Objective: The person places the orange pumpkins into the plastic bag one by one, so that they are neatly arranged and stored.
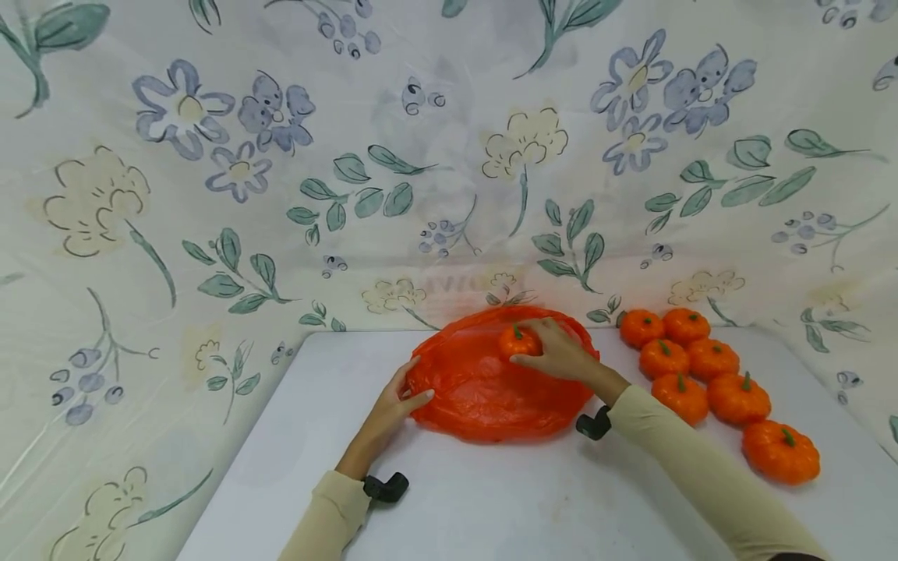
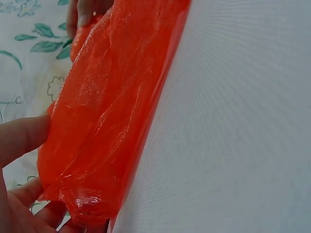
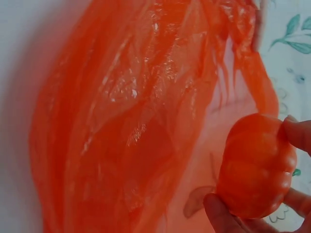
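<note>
Head view first: my left hand (image 1: 396, 397) is at the left end of a crinkled, see-through red-orange plastic bag (image 1: 484, 401), thumb and fingers (image 1: 404, 368) gripping its rim. The bag sits by the middle of the white worktop's (image 1: 484, 499) far edge, its mouth wide. And there's my right hand (image 1: 561, 351), thumb and fingers pinching a small, round, ribbed orange pumpkin with a green stem (image 1: 515, 344) right at that mouth; how deep it sits, I can't tell. Off to my right, seven more shiny orange pumpkins with green stems (image 1: 713, 359) line up, three pairs running from near the far right corner and a single one closest to me by the right edge. Behind the far edge hangs a pale cloth printed with flowers and leaves (image 1: 449, 195).

Over to the left wrist: my thumb is against the bag's side, my other fingers beneath its gathered end, plastic between them. The held pumpkin peeks out beyond the far rim, fingers on it.

Now the right wrist: the pumpkin fills my grip, thumb on one side, fingertips on the other, wrinkled plastic spreading beside it.
</note>
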### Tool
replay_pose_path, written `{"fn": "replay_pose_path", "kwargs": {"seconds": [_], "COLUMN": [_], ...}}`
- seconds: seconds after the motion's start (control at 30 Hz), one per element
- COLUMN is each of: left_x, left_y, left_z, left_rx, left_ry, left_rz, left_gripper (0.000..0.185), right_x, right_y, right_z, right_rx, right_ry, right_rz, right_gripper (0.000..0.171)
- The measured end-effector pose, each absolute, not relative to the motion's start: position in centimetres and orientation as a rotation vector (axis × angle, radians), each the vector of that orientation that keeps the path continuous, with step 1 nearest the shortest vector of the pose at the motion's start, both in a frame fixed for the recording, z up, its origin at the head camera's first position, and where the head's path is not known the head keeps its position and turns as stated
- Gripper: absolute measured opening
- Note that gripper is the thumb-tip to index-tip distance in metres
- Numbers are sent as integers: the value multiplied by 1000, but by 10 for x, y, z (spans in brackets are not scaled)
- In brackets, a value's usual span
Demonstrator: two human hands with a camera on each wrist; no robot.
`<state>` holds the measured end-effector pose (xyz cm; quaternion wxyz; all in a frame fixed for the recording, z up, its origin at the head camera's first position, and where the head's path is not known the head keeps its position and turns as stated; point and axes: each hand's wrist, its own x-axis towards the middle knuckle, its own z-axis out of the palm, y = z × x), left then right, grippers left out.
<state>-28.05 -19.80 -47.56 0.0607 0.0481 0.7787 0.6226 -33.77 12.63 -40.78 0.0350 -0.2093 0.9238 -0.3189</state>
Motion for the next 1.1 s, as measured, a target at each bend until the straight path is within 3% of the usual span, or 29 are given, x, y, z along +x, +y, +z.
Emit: {"fn": "replay_pose_path", "kwargs": {"seconds": [1.1], "left_x": [-279], "left_y": [-200], "left_z": [-475], "left_rx": [171], "left_ry": [2319], "left_rz": [1914], "left_gripper": [74], "right_x": [-374], "right_y": [49], "right_z": [-438], "right_rx": [-661], "right_ry": [2720], "right_rz": [-1026], "right_gripper": [68]}}
